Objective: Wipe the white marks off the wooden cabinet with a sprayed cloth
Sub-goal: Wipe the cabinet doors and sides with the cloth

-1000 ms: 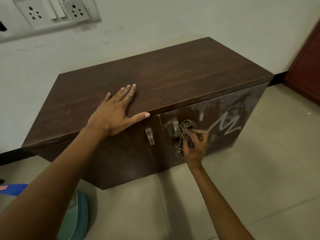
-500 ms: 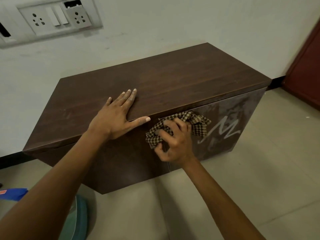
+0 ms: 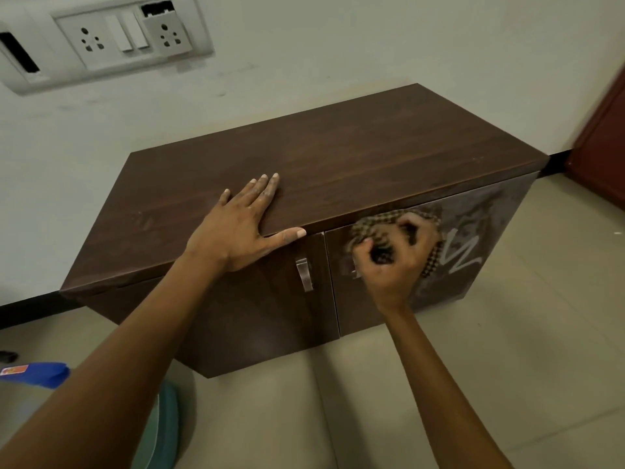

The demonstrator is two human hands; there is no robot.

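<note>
Checked cloth (image 3: 375,228), soft and light, is bunched in the right hand (image 3: 394,262), whose fingers are curled tight around it against the upper part of the cabinet's right door (image 3: 487,265). Being limp, it seems best gripped as a wad so the palm can press. White marks (image 3: 461,258) remain just right of that hand. Left hand (image 3: 241,228) lies flat and spread on the cabinet (image 3: 338,164) top, thumb over the front edge, holding nothing, likely steadying. Below both arms is pale tiled floor (image 3: 507,367); beyond the left hand, a socket panel (image 3: 132,38) on the wall.
</note>
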